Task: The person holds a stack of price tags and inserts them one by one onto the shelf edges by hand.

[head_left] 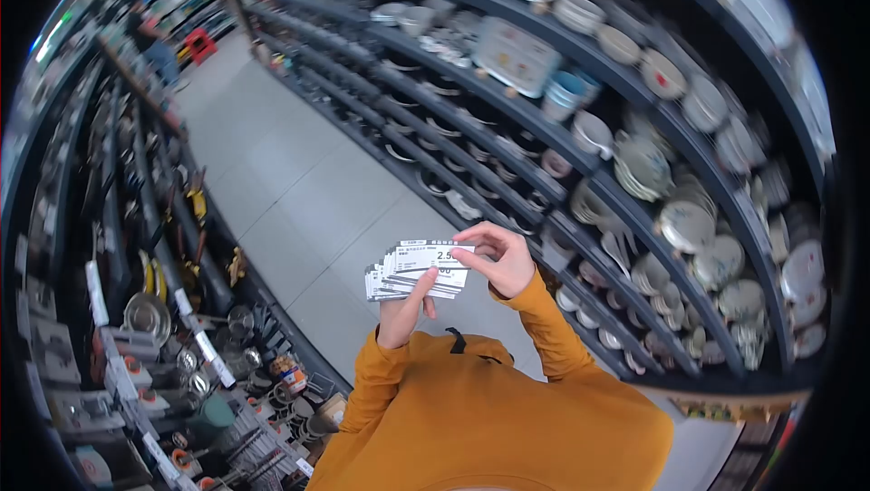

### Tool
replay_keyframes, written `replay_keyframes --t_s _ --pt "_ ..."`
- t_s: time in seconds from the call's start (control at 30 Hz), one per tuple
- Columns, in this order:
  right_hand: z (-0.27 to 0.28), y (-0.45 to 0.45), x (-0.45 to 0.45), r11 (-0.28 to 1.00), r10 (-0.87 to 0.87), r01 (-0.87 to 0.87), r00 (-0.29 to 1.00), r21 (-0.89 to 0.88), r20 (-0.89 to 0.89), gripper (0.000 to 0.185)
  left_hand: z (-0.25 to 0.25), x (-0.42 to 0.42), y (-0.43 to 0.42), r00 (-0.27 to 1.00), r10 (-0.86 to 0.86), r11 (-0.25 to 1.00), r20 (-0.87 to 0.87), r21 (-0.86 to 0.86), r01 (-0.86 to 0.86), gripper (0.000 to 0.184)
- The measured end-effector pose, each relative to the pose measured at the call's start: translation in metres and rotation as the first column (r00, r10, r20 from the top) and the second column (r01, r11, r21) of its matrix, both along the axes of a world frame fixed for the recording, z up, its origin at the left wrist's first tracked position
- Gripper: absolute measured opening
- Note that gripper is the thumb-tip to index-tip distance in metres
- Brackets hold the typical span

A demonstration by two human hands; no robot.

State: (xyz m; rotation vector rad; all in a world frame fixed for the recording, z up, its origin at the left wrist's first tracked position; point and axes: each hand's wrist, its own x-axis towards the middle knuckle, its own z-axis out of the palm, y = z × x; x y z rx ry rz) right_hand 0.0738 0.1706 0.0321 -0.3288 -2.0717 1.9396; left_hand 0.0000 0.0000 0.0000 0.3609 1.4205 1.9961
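Note:
A fanned stack of white price tags (pixel 385 284) with black print is in my left hand (pixel 405 312), its thumb lying across the front. My right hand (pixel 501 258) pinches the right edge of the top price tag (pixel 419 257), which shows "2.5" and a part hidden by my fingers. Both hands are close together in front of my chest, above the aisle floor. Orange sleeves cover both forearms.
On the right, dark shelves (pixel 544 185) carry bowls, plates and cups. Kitchen tools and metal strainers (pixel 148 317) fill the left shelving. Grey floor tiles (pixel 272 165) run between them. Far up the aisle stand a person (pixel 156 47) and a red object (pixel 199 44).

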Motion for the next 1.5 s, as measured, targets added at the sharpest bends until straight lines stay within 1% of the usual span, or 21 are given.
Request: replay_keyframes --t_s 0.07,0.1,0.17,0.2,0.27,0.33,0.43,0.47,0.57,0.7,0.8,0.93,1.03,1.07,1.17,1.27,1.37,1.47,1.5 --pt "0.004 0.014 0.003 0.996 0.088 -0.087 0.994 -0.021 0.066 0.023 0.000 0.023 0.011 0.985 0.161 0.987 0.061 -0.018 -0.160 0.021" --pt "0.000 -0.069 -0.118 0.989 0.127 -0.130 0.991 -0.072 -0.046 0.023 0.011 -0.093 -0.075 0.976 0.211 0.976 -0.045 -0.044 -0.213 0.020" --pt "-0.002 -0.087 -0.143 0.979 0.194 -0.194 0.981 -0.068 -0.007 0.021 0.003 -0.104 -0.094 0.954 0.298 0.954 0.014 -0.012 -0.298 0.019" --pt "-0.002 -0.104 -0.155 0.967 0.237 -0.234 0.971 -0.105 0.014 0.021 0.006 -0.110 -0.113 0.936 0.350 0.935 0.029 -0.067 -0.348 0.018" --pt "-0.004 -0.127 -0.188 0.938 0.314 -0.307 0.949 -0.160 0.020 0.021 0.006 -0.130 -0.137 0.903 0.428 0.902 0.043 -0.088 -0.423 0.018" --pt "-0.006 -0.135 -0.216 0.917 0.377 -0.365 0.925 -0.163 0.052 0.021 -0.001 -0.145 -0.145 0.865 0.495 0.868 0.080 -0.077 -0.490 0.017" --pt "-0.015 -0.150 -0.260 0.882 0.453 -0.439 0.890 -0.173 0.055 0.023 -0.006 -0.170 -0.161 0.817 0.571 0.821 0.084 -0.089 -0.564 0.017" --pt "-0.019 -0.153 -0.275 0.869 0.468 -0.450 0.883 -0.205 0.048 0.023 -0.006 -0.180 -0.163 0.801 0.590 0.807 0.100 -0.099 -0.582 0.017" --pt "-0.021 -0.157 -0.326 0.857 0.503 -0.487 0.862 -0.166 0.066 0.023 -0.008 -0.221 -0.166 0.779 0.616 0.788 0.119 -0.101 -0.608 0.017" --pt "-0.031 -0.153 -0.407 0.812 0.566 -0.547 0.824 -0.205 0.043 0.022 -0.012 -0.296 -0.166 0.770 0.633 0.774 0.083 -0.090 -0.626 0.018" --pt "-0.029 -0.150 -0.473 0.788 0.609 -0.599 0.792 -0.143 0.038 0.022 -0.010 -0.355 -0.163 0.750 0.656 0.753 0.084 -0.139 -0.643 0.018" --pt "-0.025 -0.152 -0.558 0.753 0.653 -0.644 0.756 -0.131 0.037 0.023 -0.006 -0.429 -0.158 0.696 0.716 0.698 0.056 -0.107 -0.708 0.018" --pt "-0.015 -0.158 -0.607 0.760 0.650 -0.650 0.760 -0.030 -0.005 0.024 -0.009 -0.478 -0.159 0.683 0.724 0.690 0.100 -0.100 -0.717 0.014" --pt "-0.017 -0.158 -0.624 0.757 0.652 -0.652 0.758 -0.036 -0.004 0.025 -0.010 -0.494 -0.158 0.673 0.731 0.682 0.113 -0.088 -0.726 0.015" --pt "-0.023 -0.158 -0.670 0.795 0.607 -0.607 0.795 0.005 0.003 0.028 -0.013 -0.544 -0.156 0.660 0.736 0.675 0.148 -0.089 -0.732 0.017" --pt "-0.026 -0.153 -0.713 0.815 0.579 -0.578 0.813 -0.040 0.050 0.029 -0.019 -0.595 -0.160 0.706 0.691 0.722 0.154 -0.098 -0.685 0.017" --pt "-0.032 -0.150 -0.763 0.855 0.517 -0.518 0.855 0.018 0.022 0.028 -0.023 -0.655 -0.157 0.734 0.662 0.749 0.152 -0.088 -0.657 0.017" --pt "-0.038 -0.149 -0.818 0.893 0.445 -0.447 0.895 0.059 0.042 0.027 -0.030 -0.721 -0.160 0.789 0.594 0.804 0.156 -0.099 -0.586 0.019" --pt "-0.042 -0.151 -0.837 0.906 0.418 -0.420 0.907 0.055 0.045 0.026 -0.034 -0.745 -0.161 0.789 0.598 0.801 0.138 -0.093 -0.591 0.019"
